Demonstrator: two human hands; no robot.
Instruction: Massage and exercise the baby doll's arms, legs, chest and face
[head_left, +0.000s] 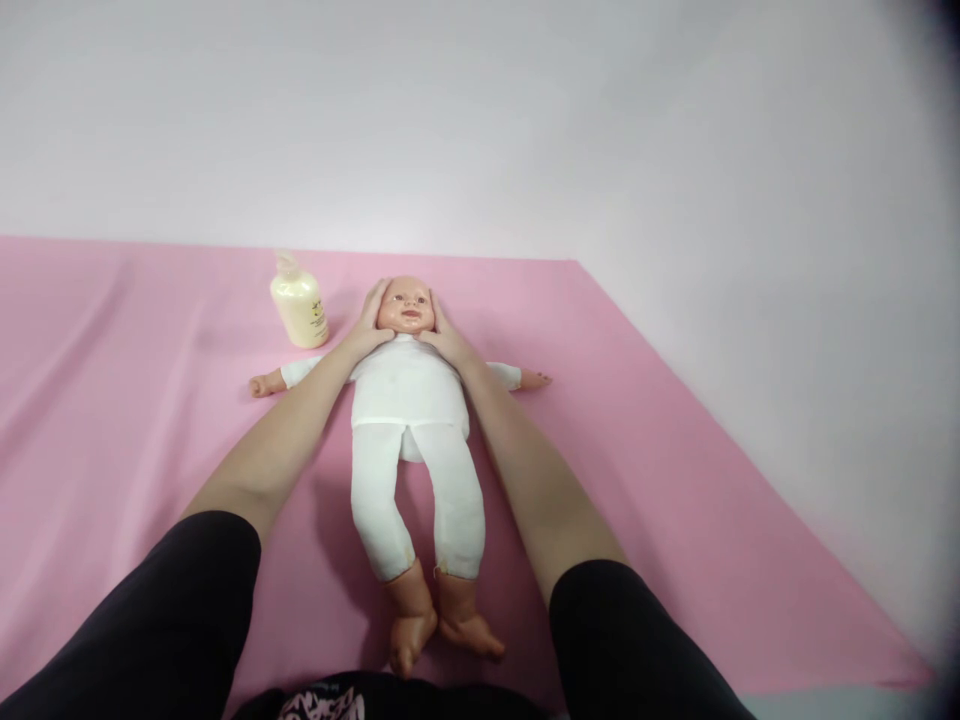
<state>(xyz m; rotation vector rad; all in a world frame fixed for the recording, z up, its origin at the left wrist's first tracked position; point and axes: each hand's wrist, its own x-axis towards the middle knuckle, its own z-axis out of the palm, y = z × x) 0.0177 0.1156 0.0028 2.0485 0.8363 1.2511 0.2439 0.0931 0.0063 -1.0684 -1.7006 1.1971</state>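
Note:
A baby doll (409, 385) in a white suit lies on its back on a pink sheet (637, 450), arms spread, feet toward me. My left hand (369, 320) cups the left side of the doll's head (405, 305). My right hand (444, 335) cups the other side, fingers along the cheek. Both hands press flat against the head. Black sleeves cover my upper arms.
A pale yellow pump bottle (298, 305) stands upright on the sheet just left of the doll's head, close to my left hand. A plain white wall (525, 120) rises behind. The sheet's right edge runs diagonally toward the near right corner.

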